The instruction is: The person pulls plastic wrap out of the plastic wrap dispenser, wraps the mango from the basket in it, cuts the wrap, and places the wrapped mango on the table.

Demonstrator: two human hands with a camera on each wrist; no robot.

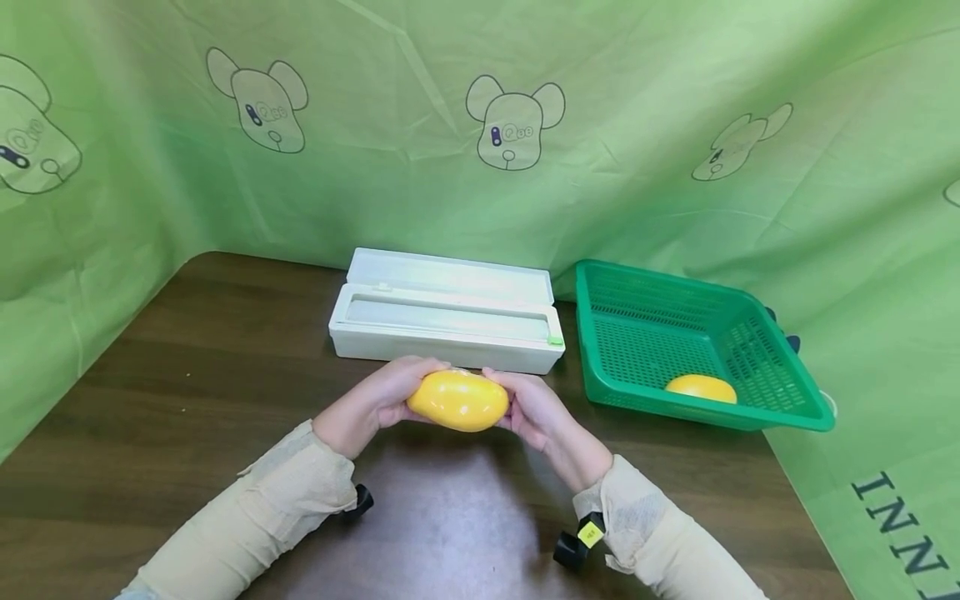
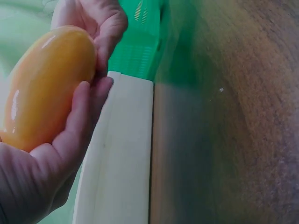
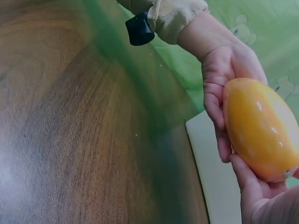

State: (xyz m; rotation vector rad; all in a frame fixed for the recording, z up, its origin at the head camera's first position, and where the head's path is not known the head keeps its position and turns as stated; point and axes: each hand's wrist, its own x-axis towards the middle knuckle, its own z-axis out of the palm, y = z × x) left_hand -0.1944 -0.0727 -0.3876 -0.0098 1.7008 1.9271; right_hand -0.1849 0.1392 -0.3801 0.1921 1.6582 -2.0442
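Gripping the shiny yellow fruit (image 1: 459, 402), the left hand (image 1: 397, 392) and right hand (image 1: 536, 408) held it in curled fingers on the near side of the white box (image 1: 442, 349); its slick-looking surface could have slipped had either hold loosened.

The head looks forward and down over the table (image 1: 187, 400); nearer, left wrist faces the basket (image 2: 135, 56), right wrist the left sleeve (image 3: 177, 21); both share the fruit (image 2: 51, 88).
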